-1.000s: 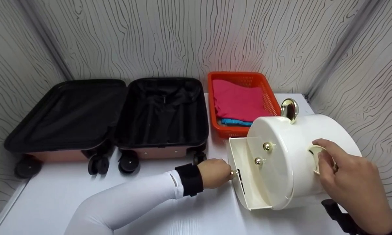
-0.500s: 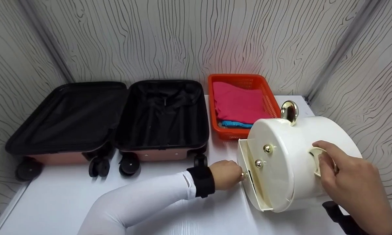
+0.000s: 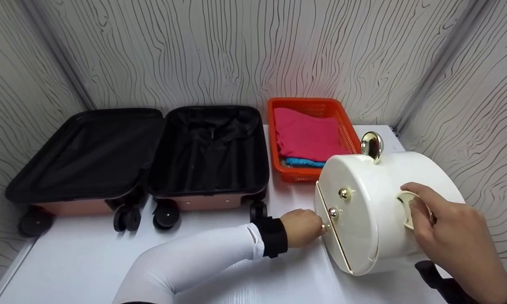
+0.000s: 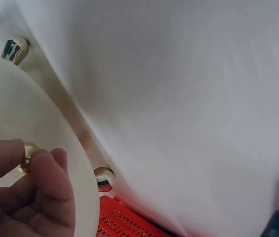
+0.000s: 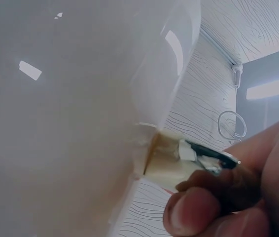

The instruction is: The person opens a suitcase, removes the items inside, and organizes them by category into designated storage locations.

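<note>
A white drum-shaped box (image 3: 418, 177) lies at the right of the table, its flat face with gold knobs turned to the left. My left hand (image 3: 302, 228) pinches the small gold knob (image 4: 28, 149) of the half-round drawer (image 3: 337, 249), whose front now sits almost flush with that face. Two more gold knobs, an upper knob (image 3: 344, 194) and a lower knob (image 3: 333, 212), stick out above the drawer. On the box's curved side, my right hand (image 3: 458, 236) grips a cream-and-gold foot-like piece (image 5: 171, 158). A similar gold piece (image 3: 372, 146) rises from the box's top.
Behind the box, an orange basket (image 3: 274, 143) holds a folded pink cloth (image 3: 306, 133) and a blue cloth (image 3: 306, 162). An opened suitcase lies to the left, with two black-lined halves, the left half (image 3: 88, 156) and right half (image 3: 209, 160). Patterned walls enclose the table (image 3: 219, 287).
My left hand has moved right, sliding the drawer from partly pulled out to almost fully in. My right hand keeps its hold on the side piece.
</note>
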Action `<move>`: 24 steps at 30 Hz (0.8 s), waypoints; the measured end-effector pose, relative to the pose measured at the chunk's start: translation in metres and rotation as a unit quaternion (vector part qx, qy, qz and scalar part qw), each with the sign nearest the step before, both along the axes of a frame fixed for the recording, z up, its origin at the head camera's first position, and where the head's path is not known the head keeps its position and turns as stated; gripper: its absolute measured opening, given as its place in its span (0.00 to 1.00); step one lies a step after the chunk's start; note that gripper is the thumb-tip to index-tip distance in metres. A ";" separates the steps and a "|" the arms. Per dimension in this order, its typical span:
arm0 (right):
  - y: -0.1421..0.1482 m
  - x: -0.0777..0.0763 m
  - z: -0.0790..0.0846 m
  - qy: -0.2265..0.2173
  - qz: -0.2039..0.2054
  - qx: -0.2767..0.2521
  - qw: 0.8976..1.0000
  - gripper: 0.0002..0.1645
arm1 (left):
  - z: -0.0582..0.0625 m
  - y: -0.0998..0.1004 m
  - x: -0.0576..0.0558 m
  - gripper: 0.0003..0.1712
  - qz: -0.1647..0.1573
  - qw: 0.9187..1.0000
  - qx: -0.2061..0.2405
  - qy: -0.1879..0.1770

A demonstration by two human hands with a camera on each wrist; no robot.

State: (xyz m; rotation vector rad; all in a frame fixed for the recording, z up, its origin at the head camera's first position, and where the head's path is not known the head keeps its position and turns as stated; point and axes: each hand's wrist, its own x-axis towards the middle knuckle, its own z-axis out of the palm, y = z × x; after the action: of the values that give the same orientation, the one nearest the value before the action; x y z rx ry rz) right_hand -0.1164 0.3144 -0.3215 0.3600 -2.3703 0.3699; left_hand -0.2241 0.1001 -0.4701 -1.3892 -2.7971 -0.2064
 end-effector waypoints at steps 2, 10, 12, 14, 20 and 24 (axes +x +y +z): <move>0.001 0.000 0.000 -0.001 0.005 -0.004 1.000 0.17 | -0.001 0.004 0.000 0.14 -0.002 1.000 0.002 0.007; 0.006 0.000 0.001 -0.014 0.008 -0.029 0.999 0.17 | -0.004 0.010 0.000 0.10 -0.016 1.000 -0.008 0.015; 0.007 -0.001 0.001 -0.010 0.010 -0.027 1.000 0.17 | -0.005 0.010 0.000 0.12 -0.011 1.000 -0.001 0.008; 0.007 -0.001 0.000 -0.008 0.012 -0.034 0.999 0.17 | -0.005 0.009 0.000 0.14 -0.003 1.000 0.010 0.000; 0.006 0.000 -0.003 -0.008 0.003 -0.064 0.998 0.18 | -0.006 0.002 0.002 0.14 0.002 1.000 0.019 -0.024; 0.004 0.002 -0.003 -0.013 -0.012 -0.058 0.998 0.18 | -0.004 -0.007 0.005 0.16 -0.001 0.999 0.005 -0.035</move>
State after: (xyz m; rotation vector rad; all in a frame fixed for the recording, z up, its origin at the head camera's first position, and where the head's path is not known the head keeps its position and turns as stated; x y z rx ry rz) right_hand -0.1148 0.3186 -0.3248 0.2739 -2.3644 0.5013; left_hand -0.2193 0.0936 -0.4740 -1.4110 -2.8452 -0.2740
